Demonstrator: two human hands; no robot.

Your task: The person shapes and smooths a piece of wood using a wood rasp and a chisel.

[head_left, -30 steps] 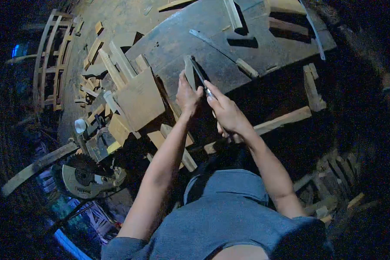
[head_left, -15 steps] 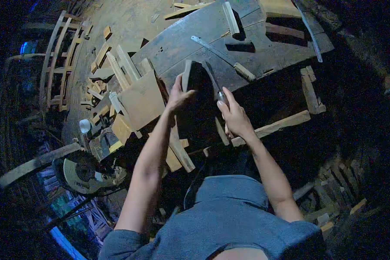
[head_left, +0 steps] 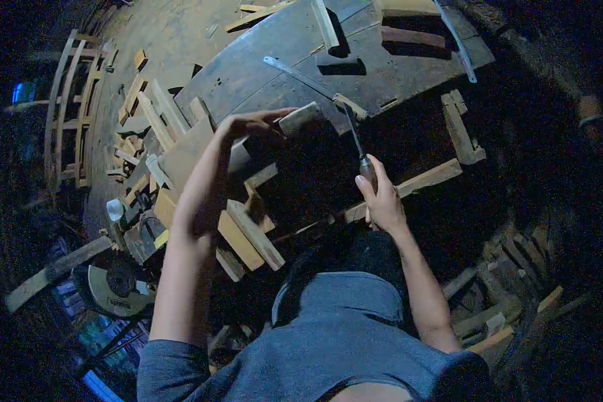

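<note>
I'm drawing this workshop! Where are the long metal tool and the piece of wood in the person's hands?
Metal tool [head_left: 356,136]: head view, on its long metal shaft.
Piece of wood [head_left: 300,119]: head view, on its pale face.

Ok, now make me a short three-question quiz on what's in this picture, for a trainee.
1. Which hand holds the long-bladed tool? A, left; B, right; C, both.
2. True or false: the left hand is empty.
3. Fill the gap: the thin metal strip near the tool's tip lies on the ____.

Key: 1, B, the right hand. 2, False; it holds a piece of wood. 3, tabletop.
</note>
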